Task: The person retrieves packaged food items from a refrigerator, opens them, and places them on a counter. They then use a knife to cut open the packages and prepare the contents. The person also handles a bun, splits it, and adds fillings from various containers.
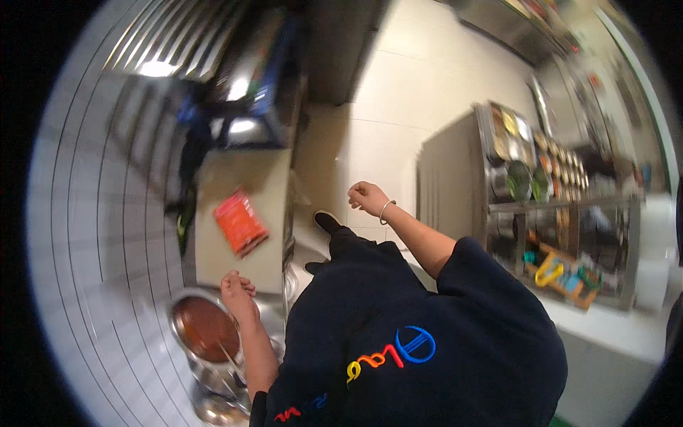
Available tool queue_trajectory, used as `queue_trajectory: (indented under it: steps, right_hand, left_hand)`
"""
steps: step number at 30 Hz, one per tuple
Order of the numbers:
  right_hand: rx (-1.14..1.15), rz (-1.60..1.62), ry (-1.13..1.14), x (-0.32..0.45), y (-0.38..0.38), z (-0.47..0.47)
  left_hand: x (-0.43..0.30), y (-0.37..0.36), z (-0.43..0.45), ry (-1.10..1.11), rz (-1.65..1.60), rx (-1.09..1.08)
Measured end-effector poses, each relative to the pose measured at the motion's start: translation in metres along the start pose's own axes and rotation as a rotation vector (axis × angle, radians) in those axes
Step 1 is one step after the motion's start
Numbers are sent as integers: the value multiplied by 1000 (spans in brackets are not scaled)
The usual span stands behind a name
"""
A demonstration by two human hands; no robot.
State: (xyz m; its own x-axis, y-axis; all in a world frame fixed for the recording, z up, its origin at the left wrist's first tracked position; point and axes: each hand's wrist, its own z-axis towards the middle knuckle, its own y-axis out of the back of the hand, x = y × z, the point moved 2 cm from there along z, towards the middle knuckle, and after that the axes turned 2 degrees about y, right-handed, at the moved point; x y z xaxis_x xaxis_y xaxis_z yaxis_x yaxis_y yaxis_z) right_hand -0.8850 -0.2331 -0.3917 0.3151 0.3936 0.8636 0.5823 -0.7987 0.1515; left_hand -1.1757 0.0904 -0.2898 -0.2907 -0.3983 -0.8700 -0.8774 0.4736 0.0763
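My left hand [238,299] is above the near end of a pale cutting board [245,173], its fingers loosely bent with nothing in them. Just ahead of it on the board lies an orange-red plastic packet [240,221], its contents not plain. Beside my left forearm stands a metal pot of reddish-brown sauce [205,328], with a long handle [229,355] sticking out of it. My right hand [367,196], a bracelet at the wrist, hangs over the floor. Its half-curled fingers hold nothing.
Past the board sits a blurred dark blue crate or frame [267,107]. On the right, a steel counter [453,165] carries food containers [560,160], with a shelf below holding a cardboard box [565,283]. Pale floor tiles [395,96] run between the counters. A tiled wall [80,224] bounds the left.
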Motion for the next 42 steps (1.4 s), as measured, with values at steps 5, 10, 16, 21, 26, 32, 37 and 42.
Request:
queue_trajectory:
  steps: [5, 10, 16, 21, 26, 32, 37, 42]
  right_hand:
    - [-694, 311, -48, -71, 92, -97]
    - [-1301, 734, -34, -126, 147, -182]
    - [-1773, 1111, 286, -133, 248, -273]
    - [-1807, 1464, 416, -125, 322, -297]
    - [-1890, 1389, 217, -112, 325, -299]
    - [-1485, 1413, 478, -94, 269, -294]
    - [-1157, 1324, 545, -81, 236, -275]
    - [-860, 1165, 406, -50, 145, -223]
  left_hand:
    - [-17, -70, 19, 125, -27, 358]
    - [-6, -135, 42, 272, -111, 418]
    - [-3, -211, 35, 282, 103, 564]
    - [9, -250, 28, 351, 236, 697]
    - [13, -252, 33, 398, 339, 790]
    - [14, -231, 47, 419, 420, 845]
    - [15, -210, 53, 392, 399, 843]
    - [13, -190, 56, 406, 353, 870]
